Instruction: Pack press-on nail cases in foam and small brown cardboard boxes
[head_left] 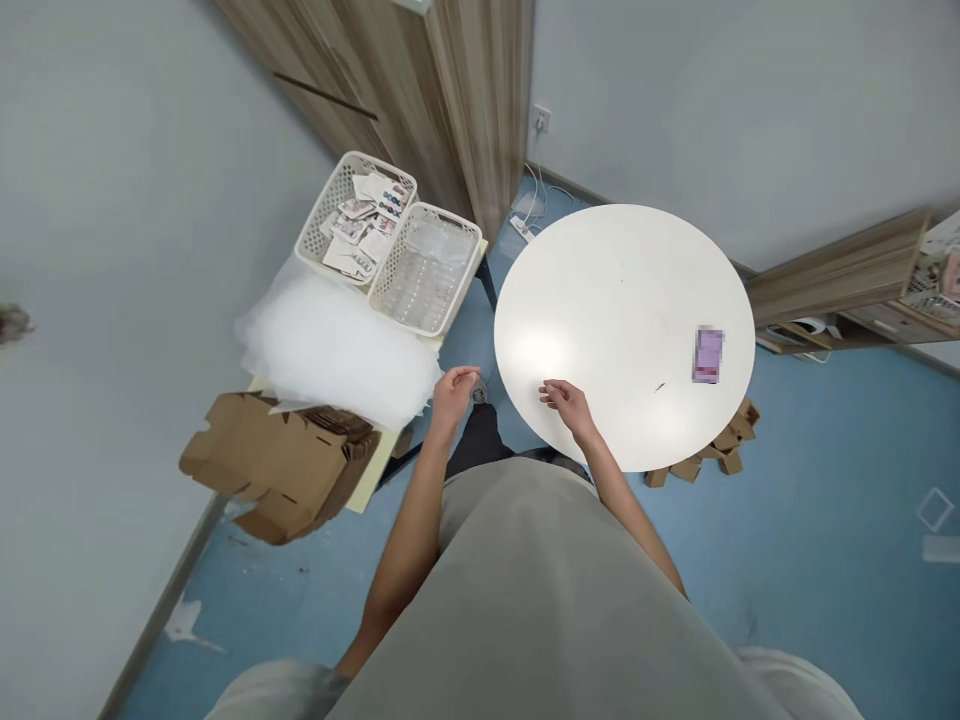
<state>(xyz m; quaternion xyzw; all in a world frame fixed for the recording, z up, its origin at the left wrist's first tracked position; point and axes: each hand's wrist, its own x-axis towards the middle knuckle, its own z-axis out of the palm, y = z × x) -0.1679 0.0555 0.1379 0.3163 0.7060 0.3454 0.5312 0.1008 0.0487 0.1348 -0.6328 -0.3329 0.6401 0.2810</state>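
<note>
My left hand point(454, 394) hangs over the gap between the side table and the round white table point(622, 275). Its fingers point to the right, loosely bent, with nothing visible in them. Over the near left edge of the round table is my right hand point(568, 403), fingers apart and slightly curled, also holding nothing I can see. A purple pixelated rectangle point(708, 354) lies toward the table's right side. A small dark mark point(660, 387) shows on the tabletop between it and my right hand.
Left stand a basket of printed cards point(319, 217), a basket of clear plastic packs point(469, 262), white wrapping sheets point(337, 345) and flattened cardboard boxes point(262, 450). Small brown boxes point(727, 440) lie beneath the round table's right edge. A power strip point(520, 229) sits behind on the floor.
</note>
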